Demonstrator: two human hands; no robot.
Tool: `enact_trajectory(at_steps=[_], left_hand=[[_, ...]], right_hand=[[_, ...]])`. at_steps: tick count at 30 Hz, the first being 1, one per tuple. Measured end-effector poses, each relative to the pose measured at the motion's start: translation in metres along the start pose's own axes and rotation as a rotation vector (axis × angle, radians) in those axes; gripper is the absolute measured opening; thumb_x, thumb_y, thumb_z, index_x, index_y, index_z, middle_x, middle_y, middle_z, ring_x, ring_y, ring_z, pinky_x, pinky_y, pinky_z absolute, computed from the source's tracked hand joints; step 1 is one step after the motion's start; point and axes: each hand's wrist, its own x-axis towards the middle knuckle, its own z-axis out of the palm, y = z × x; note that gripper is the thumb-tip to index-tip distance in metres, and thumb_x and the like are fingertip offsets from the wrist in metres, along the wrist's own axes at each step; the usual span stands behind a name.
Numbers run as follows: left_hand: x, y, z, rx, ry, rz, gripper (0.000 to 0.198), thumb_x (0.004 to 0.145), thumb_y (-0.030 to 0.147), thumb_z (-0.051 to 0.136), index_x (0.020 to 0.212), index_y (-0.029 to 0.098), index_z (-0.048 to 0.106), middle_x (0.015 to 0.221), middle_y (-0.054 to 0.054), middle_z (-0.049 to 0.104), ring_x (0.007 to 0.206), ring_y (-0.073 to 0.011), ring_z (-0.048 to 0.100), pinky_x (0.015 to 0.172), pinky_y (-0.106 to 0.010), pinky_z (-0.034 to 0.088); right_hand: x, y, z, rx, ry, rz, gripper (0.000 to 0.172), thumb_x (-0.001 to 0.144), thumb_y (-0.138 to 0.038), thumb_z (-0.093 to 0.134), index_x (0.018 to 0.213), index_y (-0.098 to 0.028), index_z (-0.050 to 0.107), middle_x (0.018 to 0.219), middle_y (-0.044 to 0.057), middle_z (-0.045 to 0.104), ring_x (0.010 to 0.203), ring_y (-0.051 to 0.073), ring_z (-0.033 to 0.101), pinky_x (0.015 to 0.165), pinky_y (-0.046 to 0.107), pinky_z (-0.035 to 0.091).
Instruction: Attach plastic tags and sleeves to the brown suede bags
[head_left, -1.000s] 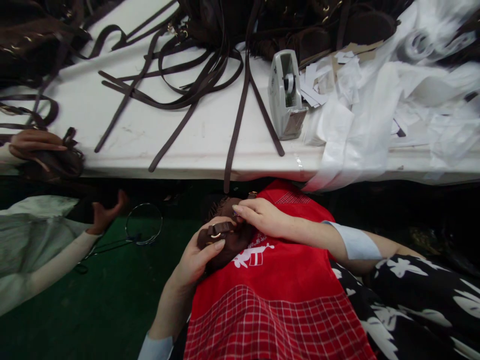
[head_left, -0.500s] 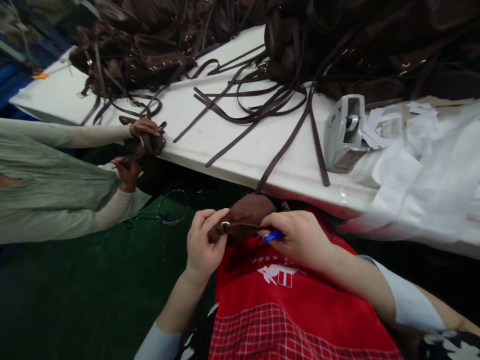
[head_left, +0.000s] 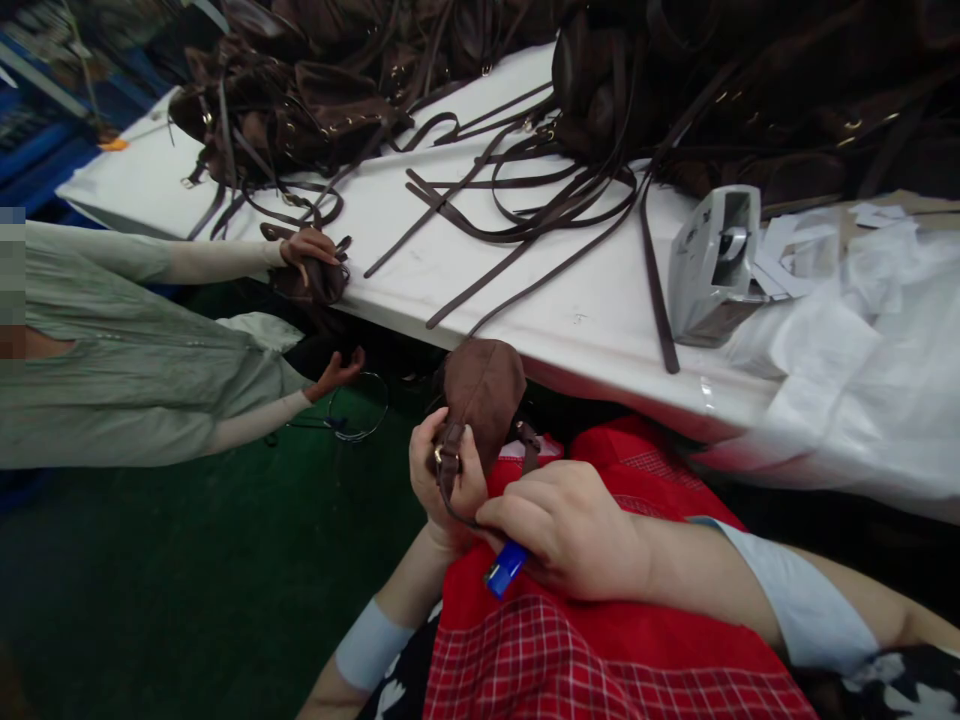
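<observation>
The right hand point(head_left: 570, 530) is curled closed, with a lighter point(head_left: 506, 570), or what looks like one, sticking out from under its fingers. Its fingertips also seem to pinch the end of a thin strap point(head_left: 451, 505). The left hand point(head_left: 433, 500) grips the near end of a small bag point(head_left: 484, 385), fingers on one side, thumb on the other, with the buckle point(head_left: 448, 450) between them. The strap curves from the buckle toward the right fingertips.

Working this end well likely calls for a steady left grip close to the buckle, so that the bag does not swing under a pull. The strap is best kept flat and untwisted, and the metal end of the lighter turned away from the leather.

The bag is held over the lap, above the apron point(head_left: 510, 670) and just in front of the table point(head_left: 562, 310). On the table lie loose straps point(head_left: 480, 285), a tape dispenser point(head_left: 712, 270) and plastic sheeting point(head_left: 862, 330). Farther left, a co-worker has one hand point(head_left: 311, 245) on another bag point(head_left: 307, 285), the other hand point(head_left: 337, 373) open beside a wire ring point(head_left: 358, 437).
</observation>
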Motion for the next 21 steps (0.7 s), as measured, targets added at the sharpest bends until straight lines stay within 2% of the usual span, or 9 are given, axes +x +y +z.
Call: enact_trajectory(at_steps=[3,7,10,13,16,19,21], left_hand=[[-0.001,-0.001,0.001,-0.013,-0.084,-0.035,0.038,0.084,0.033,0.065,0.118,0.02,0.055,0.102,-0.006,0.061,0.088,-0.0206,0.061,0.083,-0.034,0.047],[0.001,-0.002,-0.001,-0.083,-0.286,-0.114,0.038,0.081,0.034,0.07,0.114,0.021,0.057,0.087,0.0,0.061,0.071,-0.0151,0.06,0.068,-0.028,0.048],[0.006,-0.004,-0.004,-0.125,-0.377,-0.163,0.039,0.079,0.033,0.071,0.114,0.021,0.058,0.081,0.002,0.059,0.065,-0.0122,0.057,0.062,-0.025,0.046],[0.017,-0.007,-0.012,-0.23,-0.472,-0.178,0.052,0.079,0.029,0.07,0.128,0.023,0.054,0.075,0.005,0.055,0.06,-0.0104,0.052,0.058,-0.022,0.044],[0.029,-0.009,-0.025,-0.346,-0.692,-0.117,0.066,0.077,0.023,0.071,0.139,0.025,0.049,0.079,0.002,0.06,0.065,-0.0128,0.056,0.065,-0.024,0.047],[0.038,-0.005,-0.035,-0.296,-0.985,0.019,0.05,0.074,0.021,0.072,0.124,0.022,0.063,0.101,-0.007,0.069,0.089,-0.0224,0.064,0.082,-0.032,0.05],[0.041,-0.001,-0.038,-0.248,-1.093,0.096,0.047,0.071,0.025,0.075,0.116,0.021,0.066,0.105,-0.008,0.07,0.094,-0.0257,0.065,0.084,-0.033,0.051]], right_hand=[[0.001,0.001,0.003,0.029,0.004,0.037,0.013,0.093,-0.025,0.052,0.092,-0.018,0.063,0.07,0.0,0.068,0.057,0.014,0.056,0.054,0.03,0.029],[-0.001,0.002,0.005,-0.013,0.071,0.077,0.016,0.092,-0.023,0.052,0.104,-0.018,0.062,0.073,0.001,0.069,0.061,0.015,0.058,0.055,0.029,0.03],[-0.004,0.004,0.004,-0.108,0.081,0.102,0.014,0.092,-0.024,0.052,0.097,-0.017,0.064,0.071,0.001,0.068,0.058,0.015,0.056,0.054,0.029,0.029],[-0.009,0.01,-0.003,-0.223,0.098,0.16,0.016,0.093,-0.025,0.052,0.086,-0.017,0.065,0.067,0.001,0.068,0.056,0.014,0.055,0.054,0.03,0.029],[-0.013,0.021,-0.013,-0.358,0.145,0.252,0.017,0.092,-0.025,0.052,0.082,-0.019,0.065,0.068,0.001,0.069,0.057,0.015,0.056,0.055,0.03,0.029],[-0.016,0.032,-0.019,-0.438,0.117,0.275,0.016,0.09,-0.024,0.053,0.083,-0.019,0.066,0.07,0.002,0.07,0.059,0.016,0.057,0.056,0.03,0.03],[-0.018,0.036,-0.019,-0.459,0.097,0.289,0.016,0.09,-0.025,0.053,0.086,-0.019,0.067,0.071,0.003,0.07,0.061,0.016,0.058,0.056,0.029,0.032]])
